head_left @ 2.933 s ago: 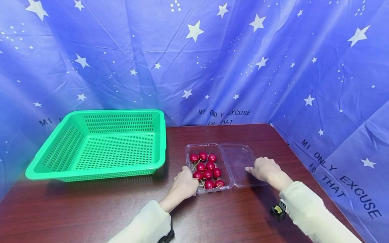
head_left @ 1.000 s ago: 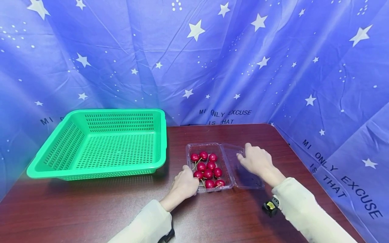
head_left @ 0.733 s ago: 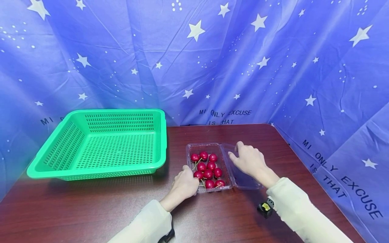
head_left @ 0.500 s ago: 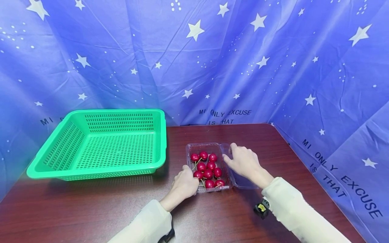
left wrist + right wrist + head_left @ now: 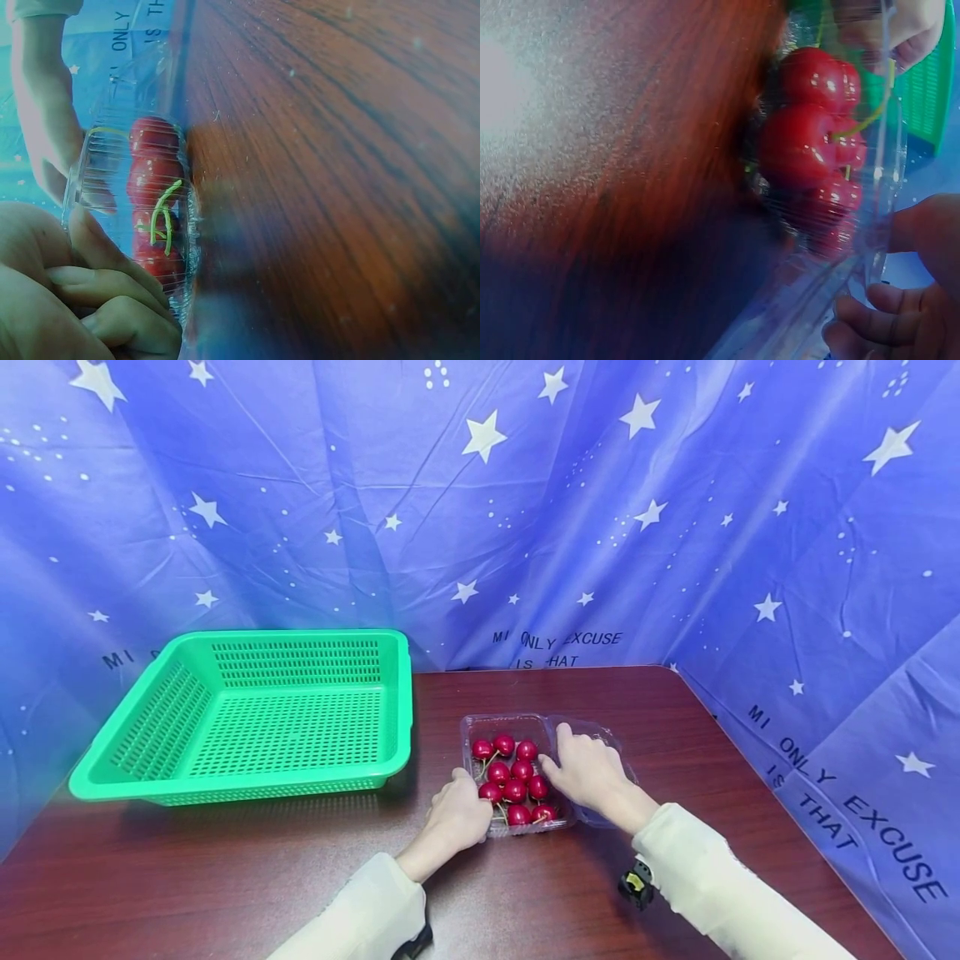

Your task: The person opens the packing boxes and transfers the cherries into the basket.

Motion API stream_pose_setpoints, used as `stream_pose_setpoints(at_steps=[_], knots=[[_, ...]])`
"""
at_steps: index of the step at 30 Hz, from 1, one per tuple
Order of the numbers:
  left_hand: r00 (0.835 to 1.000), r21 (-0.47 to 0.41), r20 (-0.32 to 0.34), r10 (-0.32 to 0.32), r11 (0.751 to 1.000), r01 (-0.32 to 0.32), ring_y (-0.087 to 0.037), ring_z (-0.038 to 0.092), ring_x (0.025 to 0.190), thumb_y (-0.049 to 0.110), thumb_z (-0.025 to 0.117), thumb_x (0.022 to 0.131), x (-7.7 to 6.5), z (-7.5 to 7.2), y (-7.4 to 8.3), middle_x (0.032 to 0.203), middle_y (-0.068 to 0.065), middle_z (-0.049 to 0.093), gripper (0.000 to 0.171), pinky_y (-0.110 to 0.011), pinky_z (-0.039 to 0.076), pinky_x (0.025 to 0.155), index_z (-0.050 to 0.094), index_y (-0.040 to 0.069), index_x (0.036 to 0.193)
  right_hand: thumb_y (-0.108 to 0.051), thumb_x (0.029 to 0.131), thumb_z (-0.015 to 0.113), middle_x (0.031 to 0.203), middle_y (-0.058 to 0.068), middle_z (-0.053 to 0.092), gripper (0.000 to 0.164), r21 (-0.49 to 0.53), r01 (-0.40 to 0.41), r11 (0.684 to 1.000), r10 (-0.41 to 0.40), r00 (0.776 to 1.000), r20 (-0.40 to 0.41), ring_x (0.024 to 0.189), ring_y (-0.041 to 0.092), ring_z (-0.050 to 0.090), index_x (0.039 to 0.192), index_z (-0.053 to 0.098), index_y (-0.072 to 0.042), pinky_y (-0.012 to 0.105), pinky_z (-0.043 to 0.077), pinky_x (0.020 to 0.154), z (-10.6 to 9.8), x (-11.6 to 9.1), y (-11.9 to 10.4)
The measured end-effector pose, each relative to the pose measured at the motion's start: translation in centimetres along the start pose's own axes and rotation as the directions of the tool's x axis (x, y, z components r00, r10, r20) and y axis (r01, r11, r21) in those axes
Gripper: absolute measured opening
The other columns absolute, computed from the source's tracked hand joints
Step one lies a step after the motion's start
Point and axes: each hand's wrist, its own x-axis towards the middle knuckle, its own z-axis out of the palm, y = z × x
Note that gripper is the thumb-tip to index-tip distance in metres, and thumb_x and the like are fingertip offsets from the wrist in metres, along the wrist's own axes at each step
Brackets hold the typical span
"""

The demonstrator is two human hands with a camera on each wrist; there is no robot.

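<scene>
Cherries (image 5: 513, 790) inside open box (image 5: 517, 727)

The left hand (image 5: 457, 810) grips the box's near-left edge, fingers curled; the right hand (image 5: 591, 772), fingers half-bent, is at its right rim, hold unclear. Left of the box: a basket (image 5: 285, 735).

- The left hand (image 5: 455, 814) hides the near left corner of the clear box (image 5: 510, 722).
- The right hand (image 5: 590, 770) covers part of the clear lid (image 5: 606, 737) (whether its fingertips touch it, I cannot tell).
- Left sleeve (image 5: 360, 912) and right sleeve (image 5: 731, 881) run off the head view's bottom edge.
- The green basket (image 5: 292, 735) blocks some curtain lettering (image 5: 118, 660).
- In the right wrist view, the tabletop (image 5: 607, 142) blurs.
</scene>
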Motion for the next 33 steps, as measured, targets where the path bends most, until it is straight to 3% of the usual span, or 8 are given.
stream_pose_setpoints(at_steps=[7,19,33], knots=[[1.000,-0.003,0.006,-0.004,1.000,0.004,-0.046,0.064,0.094,0.007,0.052,0.079,0.0,-0.1,0.1,0.052,-0.006,0.066,0.046,-0.057,0.051,0.080,0.043,-0.012,0.120,-0.032,0.086,0.062,0.073,0.026,0.068,0.036,-0.026,-0.012,1.000,0.013,1.000,0.028,0.067,0.045,0.066,0.090,0.045,-0.001,0.055,0.052,0.052,0.9,-0.3,-0.4],[1.000,-0.004,-0.004,0.001,1.000,-0.001,-0.043,0.066,0.087,0.008,0.052,0.079,0.1,0.1,0.0,0.052,-0.006,0.067,0.037,-0.054,0.052,0.075,0.046,-0.009,0.112,-0.027,0.092,0.052,0.071,0.027,0.069,0.026,-0.037,0.005,0.999,-0.007,0.998,-0.058,0.064,0.046,0.066,0.085,0.048,-0.002,0.054,0.050,0.047,1.8,-0.6,-0.3],[1.000,-0.013,0.004,-0.011,1.000,0.011,-0.038,0.067,0.084,0.014,0.054,0.083,0.3,0.1,-0.1,0.046,-0.002,0.065,0.043,-0.053,0.052,0.077,0.045,-0.009,0.119,-0.022,0.088,0.056,0.071,0.028,0.069,0.021,-0.020,-0.008,1.000,0.007,0.997,-0.083,0.063,0.046,0.065,0.083,0.052,-0.002,0.055,0.051,0.047,2.1,-0.4,-0.3]])
